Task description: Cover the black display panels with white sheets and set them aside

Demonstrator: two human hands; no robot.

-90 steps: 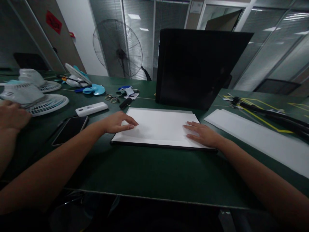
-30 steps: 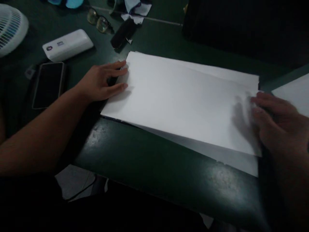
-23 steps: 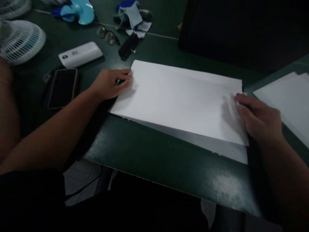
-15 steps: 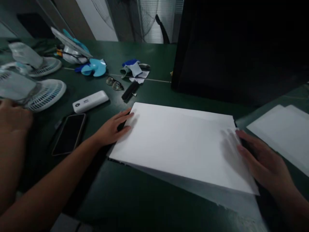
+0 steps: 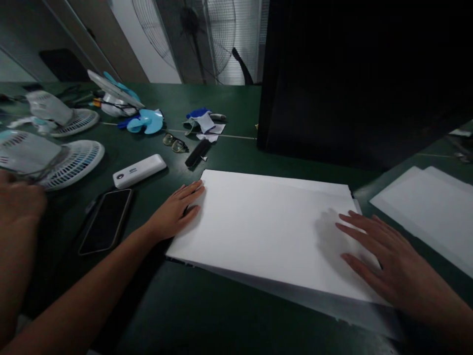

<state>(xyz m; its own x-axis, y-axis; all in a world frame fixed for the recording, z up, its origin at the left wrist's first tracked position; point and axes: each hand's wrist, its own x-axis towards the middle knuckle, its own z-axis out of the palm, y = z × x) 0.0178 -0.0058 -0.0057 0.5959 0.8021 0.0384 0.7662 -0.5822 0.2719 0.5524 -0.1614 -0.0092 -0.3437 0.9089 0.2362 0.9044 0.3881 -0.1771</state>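
A large white sheet of paper (image 5: 266, 227) lies in front of me, on top of something thin with a dark edge; a further pale sheet shows under its near side. My left hand (image 5: 177, 209) rests on the paper's left edge, fingers stretched out and thumb apart. Over the right end of the paper, my right hand (image 5: 380, 256) is spread open and casts a shadow on it. Whether its fingertips touch the sheet, I cannot tell. Neither hand grips anything.
Left lie a phone (image 5: 106, 222), a white power bank (image 5: 139, 171), glasses (image 5: 175, 142) and fan parts (image 5: 70, 162), near another person's hand (image 5: 22, 197). A large black panel (image 5: 351, 84) stands at back right. More white sheets (image 5: 428, 212) lie on the green table (image 5: 221, 315).
My right hand has left the paper's right edge and moved inward over the sheet, fingers spread. The paper's near right corner has sunk lower. The view has tilted up slightly.
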